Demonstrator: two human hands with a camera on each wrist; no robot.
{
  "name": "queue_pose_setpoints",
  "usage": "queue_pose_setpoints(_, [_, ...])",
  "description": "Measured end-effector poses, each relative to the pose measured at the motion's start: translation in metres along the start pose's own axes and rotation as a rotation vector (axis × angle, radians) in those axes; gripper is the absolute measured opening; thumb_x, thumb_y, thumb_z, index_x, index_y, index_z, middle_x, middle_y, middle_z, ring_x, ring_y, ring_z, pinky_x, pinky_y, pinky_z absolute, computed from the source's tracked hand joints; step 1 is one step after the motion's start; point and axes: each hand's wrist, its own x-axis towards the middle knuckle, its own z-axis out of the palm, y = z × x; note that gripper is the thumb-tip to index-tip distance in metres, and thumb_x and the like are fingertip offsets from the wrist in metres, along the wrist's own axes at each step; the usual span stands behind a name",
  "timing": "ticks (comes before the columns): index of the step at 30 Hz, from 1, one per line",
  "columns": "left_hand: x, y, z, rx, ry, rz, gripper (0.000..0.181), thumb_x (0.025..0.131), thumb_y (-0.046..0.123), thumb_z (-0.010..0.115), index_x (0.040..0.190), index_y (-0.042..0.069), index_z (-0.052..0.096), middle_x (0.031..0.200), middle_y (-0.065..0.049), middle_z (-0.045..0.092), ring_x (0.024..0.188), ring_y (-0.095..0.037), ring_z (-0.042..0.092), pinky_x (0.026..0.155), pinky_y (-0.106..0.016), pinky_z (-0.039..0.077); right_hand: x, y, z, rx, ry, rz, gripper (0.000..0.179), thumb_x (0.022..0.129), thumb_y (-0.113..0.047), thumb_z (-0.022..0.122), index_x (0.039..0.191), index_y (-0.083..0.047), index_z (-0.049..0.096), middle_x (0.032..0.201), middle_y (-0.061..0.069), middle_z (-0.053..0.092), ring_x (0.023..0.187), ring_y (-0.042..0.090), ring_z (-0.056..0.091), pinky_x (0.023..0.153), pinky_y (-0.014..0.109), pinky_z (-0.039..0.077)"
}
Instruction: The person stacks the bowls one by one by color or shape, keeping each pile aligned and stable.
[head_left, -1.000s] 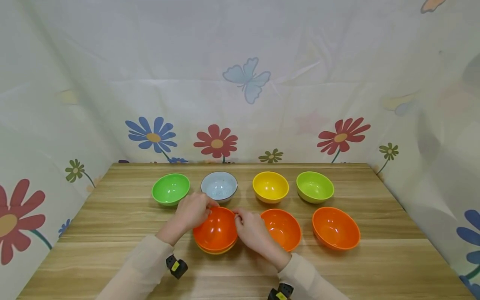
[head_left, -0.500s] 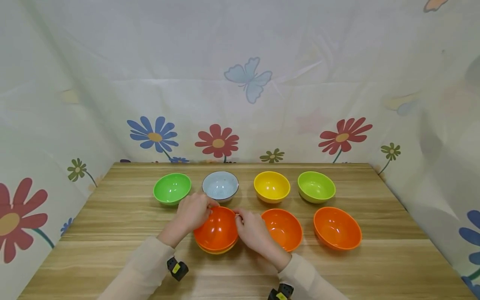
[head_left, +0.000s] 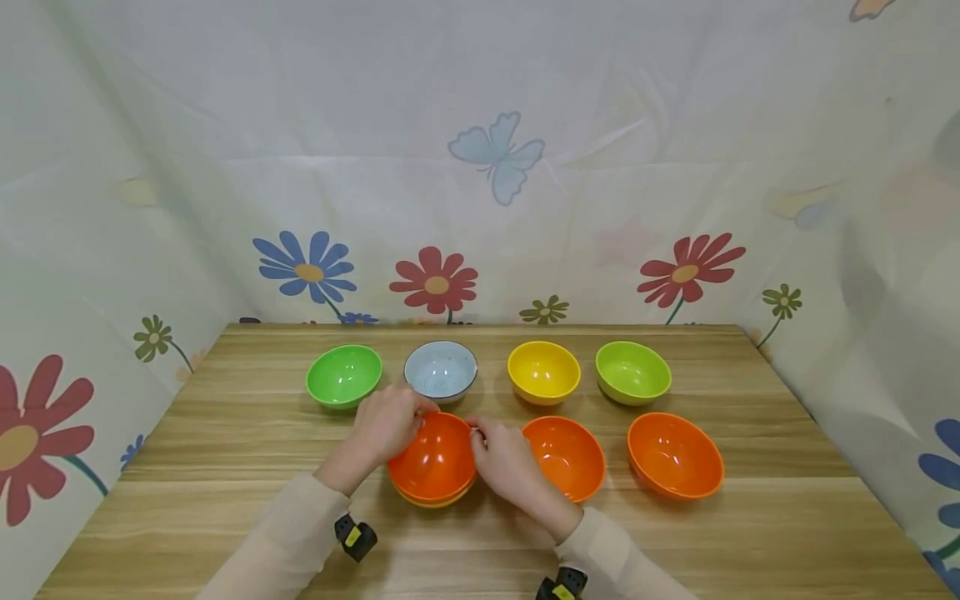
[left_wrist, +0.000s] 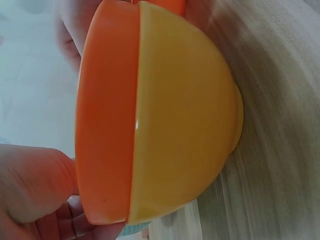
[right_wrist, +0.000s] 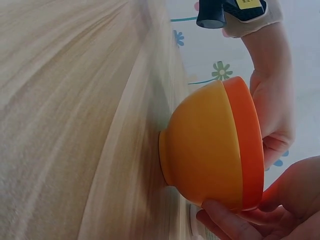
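An orange bowl [head_left: 433, 458] sits nested inside a yellow bowl [left_wrist: 185, 110], which stands upright on the wooden table. Only a band of orange shows above the yellow rim in both wrist views. My left hand [head_left: 387, 423] pinches the orange bowl's rim at its far left, thumb on the inner side and fingers outside. On the right side of the same rim, my right hand [head_left: 510, 462] pinches with the thumb inward; in the right wrist view its fingers [right_wrist: 227, 220] reach under to the yellow bowl's side. The inside of the yellow bowl is hidden.
Behind, a green bowl [head_left: 344, 377], a grey-blue bowl [head_left: 441, 372], a yellow bowl [head_left: 543, 373] and a lime bowl [head_left: 633, 373] stand in a row. Two more bowls, a partly covered orange bowl [head_left: 566, 458] and another orange bowl [head_left: 675, 456], stand to the right on the table [head_left: 225, 417].
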Motion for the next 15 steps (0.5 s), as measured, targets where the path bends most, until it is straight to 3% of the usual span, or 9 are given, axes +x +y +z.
queue_pose_setpoints(15, [0.0002, -0.0001, 0.0017, -0.008, 0.003, -0.009, 0.025, 0.078, 0.003, 0.065, 0.092, 0.022, 0.075, 0.085, -0.003, 0.065, 0.06, -0.015, 0.048, 0.046, -0.022, 0.044, -0.0001, -0.0004, 0.0005, 0.008, 0.005, 0.017, 0.022, 0.09, -0.007, 0.05, 0.106, -0.002, 0.065, 0.077, 0.004, 0.063, 0.057, 0.01, 0.049, 0.048, 0.015, 0.043])
